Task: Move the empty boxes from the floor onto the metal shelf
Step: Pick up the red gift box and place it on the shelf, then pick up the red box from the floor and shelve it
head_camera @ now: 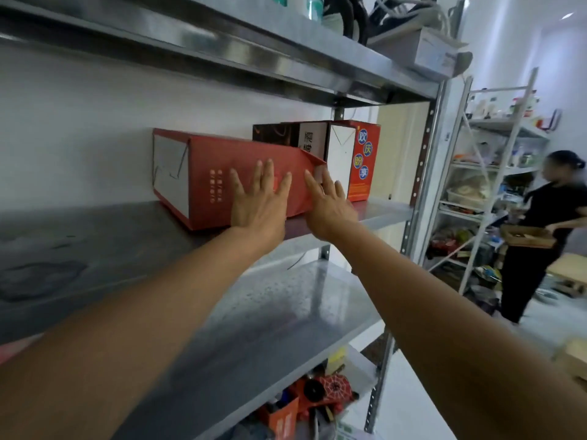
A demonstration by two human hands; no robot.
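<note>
A long red box [209,173] lies on its side on the metal shelf [95,246], its white end facing left. My left hand [259,201] is flat against its front face with fingers spread. My right hand [327,206] presses the box's right front corner, fingers apart. Behind and to the right stand a dark box [286,136] and a tall red and white box [355,160] with blue circles, close against the long box's right end.
The shelf above [241,58] carries bottles and a grey box. A lower shelf level [286,312] sits beneath, with toys and cartons under it. At the right a person in black holds a wooden tray beside a white rack [495,173] full of goods.
</note>
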